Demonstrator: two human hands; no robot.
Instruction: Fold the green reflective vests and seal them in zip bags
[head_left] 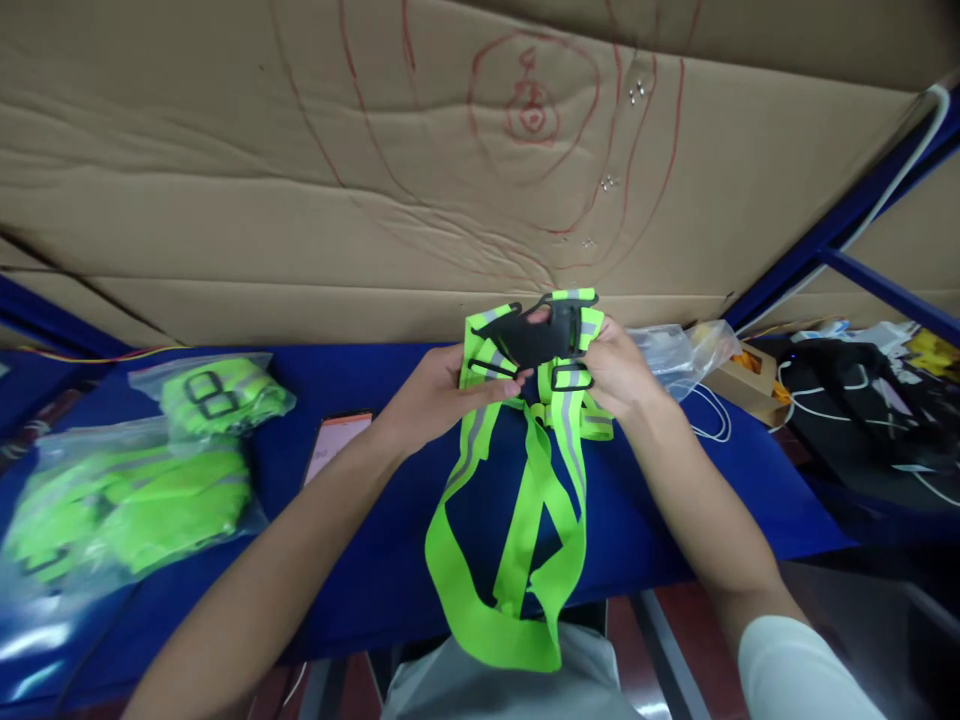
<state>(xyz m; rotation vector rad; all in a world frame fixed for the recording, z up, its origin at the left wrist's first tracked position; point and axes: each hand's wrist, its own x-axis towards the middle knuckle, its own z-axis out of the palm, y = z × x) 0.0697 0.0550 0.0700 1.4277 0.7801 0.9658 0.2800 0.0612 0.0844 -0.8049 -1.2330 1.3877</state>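
Blue table (360, 570): two hands (431, 400) (619, 375), one harness (525, 510)

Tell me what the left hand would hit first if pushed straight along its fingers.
Probably the black buckle, just past the fingertips of the left hand on the green reflective straps; the right hand sits right beyond it. Depth is unclear from one view.

A blue table (360, 580) runs beneath both hands, with a phone (337, 440) lying screen-up just left of the left hand's (442, 395) wrist. Well out to the left of that hand lie two clear bags of neon green straps, a small bag (217, 395) farther back and a large bag (127, 510) nearer the front edge. Just right of the right hand (615, 375) lies a crumpled clear plastic bag (675, 355), with a white cable (709, 415) and a small cardboard box (750, 385) beyond it
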